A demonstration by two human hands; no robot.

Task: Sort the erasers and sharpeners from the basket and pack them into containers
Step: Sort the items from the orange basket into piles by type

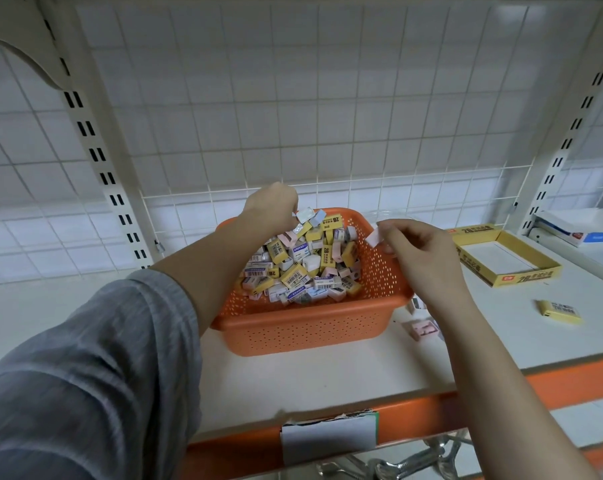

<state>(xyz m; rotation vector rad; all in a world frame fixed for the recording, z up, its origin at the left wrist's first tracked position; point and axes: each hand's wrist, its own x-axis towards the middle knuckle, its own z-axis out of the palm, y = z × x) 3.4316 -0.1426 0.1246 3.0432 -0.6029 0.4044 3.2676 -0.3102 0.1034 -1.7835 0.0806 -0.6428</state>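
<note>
Wrappers in the orange basket at frame centre read "2B" and "ERASER". The right hand pinches a pink eraser above its right rim; the left hand seemingly pinches a silvery-wrapped piece over the pile.

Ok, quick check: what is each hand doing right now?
Left hand: fingers curled down into the orange basket; whether they hold anything cannot be told.
Right hand: pinching a small pink eraser.
</note>
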